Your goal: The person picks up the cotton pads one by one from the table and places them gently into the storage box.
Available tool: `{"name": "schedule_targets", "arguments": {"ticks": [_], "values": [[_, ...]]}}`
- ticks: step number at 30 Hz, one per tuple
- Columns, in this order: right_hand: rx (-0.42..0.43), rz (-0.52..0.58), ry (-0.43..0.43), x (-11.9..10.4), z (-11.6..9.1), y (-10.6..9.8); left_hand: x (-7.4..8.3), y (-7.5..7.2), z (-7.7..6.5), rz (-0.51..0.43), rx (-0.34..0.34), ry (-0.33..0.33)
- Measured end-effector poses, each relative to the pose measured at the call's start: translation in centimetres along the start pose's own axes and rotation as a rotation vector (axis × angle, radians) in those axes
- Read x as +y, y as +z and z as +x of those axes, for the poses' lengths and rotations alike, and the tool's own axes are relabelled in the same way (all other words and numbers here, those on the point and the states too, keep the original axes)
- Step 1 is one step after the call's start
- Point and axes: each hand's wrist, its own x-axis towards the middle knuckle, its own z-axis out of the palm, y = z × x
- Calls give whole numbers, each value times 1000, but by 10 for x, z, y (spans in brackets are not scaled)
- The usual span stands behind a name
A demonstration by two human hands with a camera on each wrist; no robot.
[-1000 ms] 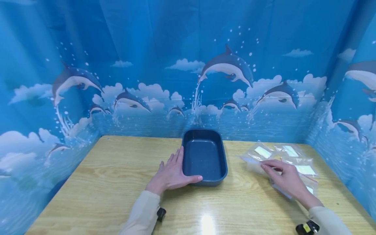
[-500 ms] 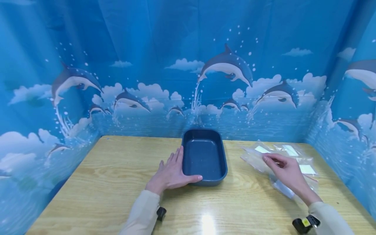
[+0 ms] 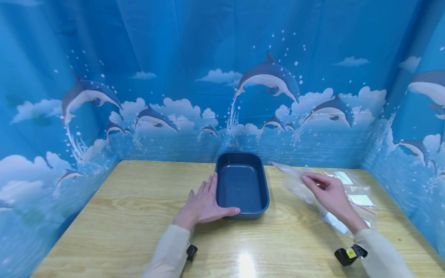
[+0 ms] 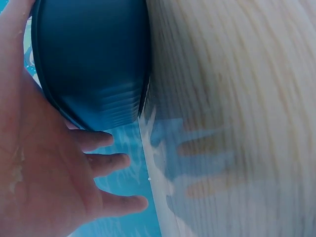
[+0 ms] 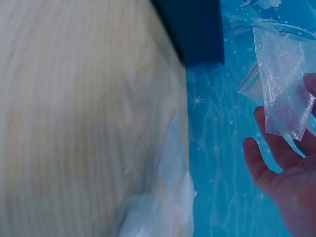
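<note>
A dark blue rectangular bin stands near the table's back edge, with nothing in it. My left hand touches its left side, fingers straight along the wall and thumb over the near rim. The left wrist view shows the hand beside the bin's wall, with several straight fingers. To the right, my right hand pinches a clear zip bag between thumb and fingers, raised off the table. In the right wrist view the thin bag hangs from the thumb side, other fingers loosely spread.
Several clear zip bags with white labels lie overlapping at the table's right, among them a back one, a middle one and a near one. A blue dolphin-print curtain encloses the wooden table.
My right hand has lifted the zip bag off the others and moved it up and slightly left, toward the bin. The left hand and bin have stayed in place.
</note>
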Motion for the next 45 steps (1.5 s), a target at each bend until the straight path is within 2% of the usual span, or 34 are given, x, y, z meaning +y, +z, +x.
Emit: {"name": "schedule_targets", "arguments": {"ticks": [12, 20, 37, 45], "values": [[-36, 19, 20, -21, 12, 18, 0, 1, -1, -9, 7, -2], [-6, 63, -32, -25, 20, 35, 0, 1, -1, -8, 3, -4], [-98, 95, 10, -42, 37, 64, 0, 1, 0, -13, -4, -8], [-94, 110, -62, -51, 46, 78, 1, 0, 0, -12, 3, -4]]}}
